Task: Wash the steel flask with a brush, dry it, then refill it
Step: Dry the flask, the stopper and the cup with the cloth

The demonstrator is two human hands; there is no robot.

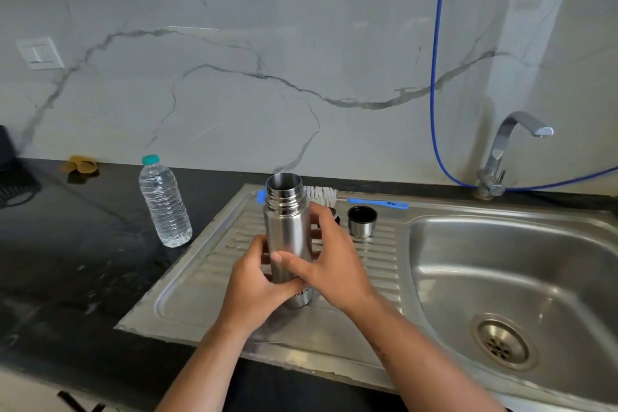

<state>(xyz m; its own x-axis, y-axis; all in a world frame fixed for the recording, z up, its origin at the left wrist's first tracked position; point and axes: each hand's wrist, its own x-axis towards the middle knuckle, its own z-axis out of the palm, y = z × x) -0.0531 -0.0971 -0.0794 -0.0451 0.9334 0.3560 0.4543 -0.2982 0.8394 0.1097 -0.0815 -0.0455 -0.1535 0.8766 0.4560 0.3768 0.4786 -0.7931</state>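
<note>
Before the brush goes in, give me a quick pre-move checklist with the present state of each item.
1. Flask mouth uncapped: ok; the steel cup stands apart on the draining board.
2. Flask held firmly: ok; left hand and right hand both grip it upright.
3. A hand free for the brush: not ok.
4. Brush within reach: ok, lying behind the flask.
5. Tap running: not ok, no stream visible.
6. Flask inside empty: cannot tell.

Yellow cloth (80, 164) on black counter (83, 244); wall switch (40, 53); blue hose (434, 77) down wall.
</note>
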